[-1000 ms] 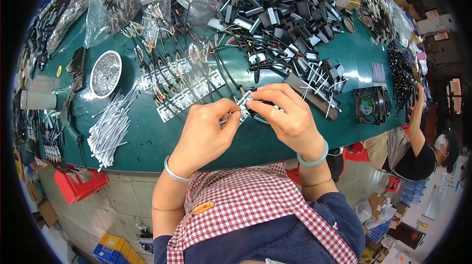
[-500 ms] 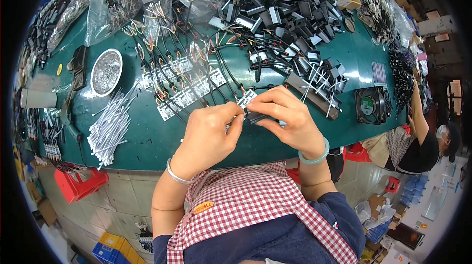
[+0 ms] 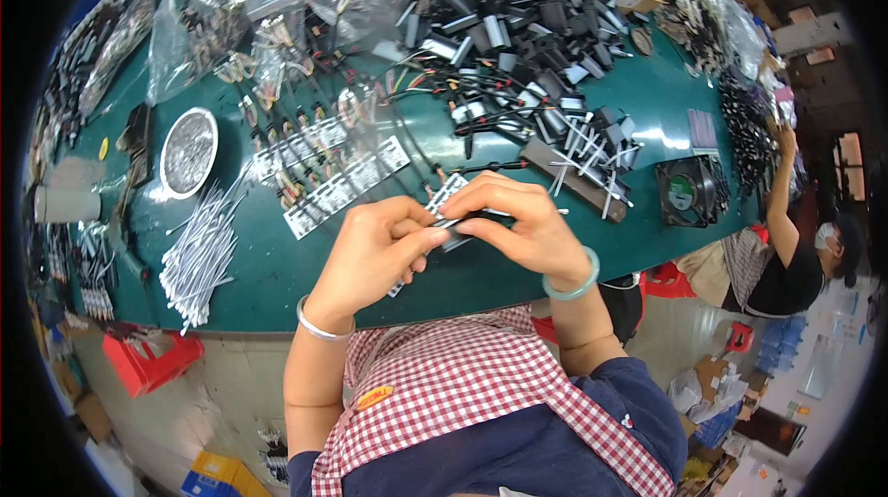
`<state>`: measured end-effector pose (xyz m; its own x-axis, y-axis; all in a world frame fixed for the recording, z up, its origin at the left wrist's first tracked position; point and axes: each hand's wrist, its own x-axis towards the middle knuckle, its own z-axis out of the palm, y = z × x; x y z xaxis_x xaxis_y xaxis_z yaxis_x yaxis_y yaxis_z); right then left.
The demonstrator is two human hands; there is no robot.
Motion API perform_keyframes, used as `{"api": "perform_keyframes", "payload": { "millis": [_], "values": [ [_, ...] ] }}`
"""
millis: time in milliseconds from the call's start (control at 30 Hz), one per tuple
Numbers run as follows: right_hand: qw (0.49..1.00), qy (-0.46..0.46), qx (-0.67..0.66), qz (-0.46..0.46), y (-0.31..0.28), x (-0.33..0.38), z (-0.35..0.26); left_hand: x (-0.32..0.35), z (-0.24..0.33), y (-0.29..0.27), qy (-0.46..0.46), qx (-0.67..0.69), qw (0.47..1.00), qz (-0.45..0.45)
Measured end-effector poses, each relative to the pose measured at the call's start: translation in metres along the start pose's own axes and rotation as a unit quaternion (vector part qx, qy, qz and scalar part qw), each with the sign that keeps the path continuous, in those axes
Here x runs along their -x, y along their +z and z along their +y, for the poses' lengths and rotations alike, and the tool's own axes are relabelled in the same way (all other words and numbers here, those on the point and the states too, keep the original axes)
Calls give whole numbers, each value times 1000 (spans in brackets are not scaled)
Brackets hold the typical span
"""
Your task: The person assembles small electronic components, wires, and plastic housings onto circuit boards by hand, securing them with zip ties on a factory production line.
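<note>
Head view: a green tabletop [image 3: 624, 240] spans the scene, with one red-and-white checked apron [image 3: 453, 377] at its near edge. A pile of black housings [image 3: 518, 25], too overlapped to count, lies beyond and to the left of the one square fan [image 3: 684, 196]. Two bare hands work to the fan's left, wrists bent inward, forearms rising from the lower edge. The left hand [image 3: 370, 252] curls with its thumb and forefinger pinched narrow; the right hand [image 3: 527, 227] arches over from the fan side, its thumb and forefinger also closed together. Two white board panels [image 3: 350, 186] with wires lie farther left of the fan than the right hand. One heap of white ties [image 3: 199, 261], uncountable, and one white-rimmed bowl [image 3: 178, 194] sit far to the fan's left. One yellow label [image 3: 375, 398] with red lettering is on the apron; one round green label [image 3: 682, 190] marks the fan. Between the fingers of both hands, left of the fan and slightly nearer the person, is one slim dark piece [image 3: 453, 236], partly hidden, so its full shape cannot be told.
</note>
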<state>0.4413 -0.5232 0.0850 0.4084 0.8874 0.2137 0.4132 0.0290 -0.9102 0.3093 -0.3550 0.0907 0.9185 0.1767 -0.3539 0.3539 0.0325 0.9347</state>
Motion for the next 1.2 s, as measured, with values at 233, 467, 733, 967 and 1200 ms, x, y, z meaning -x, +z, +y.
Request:
{"api": "perform_keyframes", "payload": {
  "millis": [233, 467, 733, 967, 1200],
  "values": [
    [989, 6, -56, 138, -1, 7, 7, -6, -14, -3, -1, 17, 1000, 2],
    [901, -50, -339, 267, -43, 32, -2, -6, -16, 2, 53, 44, 998, -13],
    [839, -89, 400, 359, -116, 54, -3, 41, -64, -74, 106, -233, 858, 445],
    [848, -9, 500, 174, -100, 49, 55, 80, -123, -149, -30, -518, 698, 493],
    [881, 44, 390, 265, -111, 14, 66, 84, -135, -155, 6, -477, 705, 525]
  ]
}}
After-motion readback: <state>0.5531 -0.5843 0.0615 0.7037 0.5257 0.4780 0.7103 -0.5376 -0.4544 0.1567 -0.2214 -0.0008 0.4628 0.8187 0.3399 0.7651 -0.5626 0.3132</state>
